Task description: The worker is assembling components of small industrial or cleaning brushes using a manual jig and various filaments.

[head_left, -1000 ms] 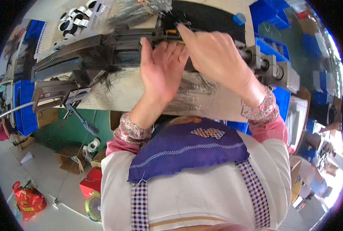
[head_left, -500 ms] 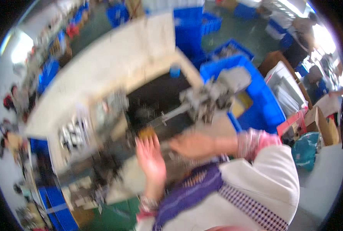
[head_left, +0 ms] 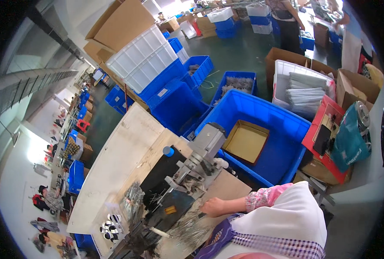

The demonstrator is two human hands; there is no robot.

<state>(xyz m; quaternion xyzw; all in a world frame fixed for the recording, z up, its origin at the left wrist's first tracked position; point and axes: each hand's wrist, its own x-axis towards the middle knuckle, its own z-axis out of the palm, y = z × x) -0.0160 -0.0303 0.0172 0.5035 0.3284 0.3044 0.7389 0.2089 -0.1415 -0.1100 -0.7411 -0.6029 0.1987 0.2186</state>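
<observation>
My right hand [head_left: 213,207] is closed, its fingers curled down at the bench edge beside a loose spread of thin silvery wires [head_left: 187,231]. What the fingers hold, if anything, is hidden. My left hand is out of view. Just beyond the right hand stands a grey metal bench machine [head_left: 196,166] over a dark plate. A small yellow-orange block [head_left: 170,210] lies on that plate. Another bundle of thin wires [head_left: 133,199] rests on the left of the bench, near several black-and-white spools [head_left: 111,226].
A big blue bin [head_left: 282,125] with a shallow gold box [head_left: 246,141] inside stands right of the machine. Farther right are a white crate [head_left: 302,69] of pale packets and a teal bag [head_left: 350,140]. A pale board [head_left: 114,159] edges the bench. Other people work farther off.
The view has swung, bringing the blue bin and stacked crates toward the middle. My left hand, open with palm up before, has gone from view. The right hand is now beside the wires.
</observation>
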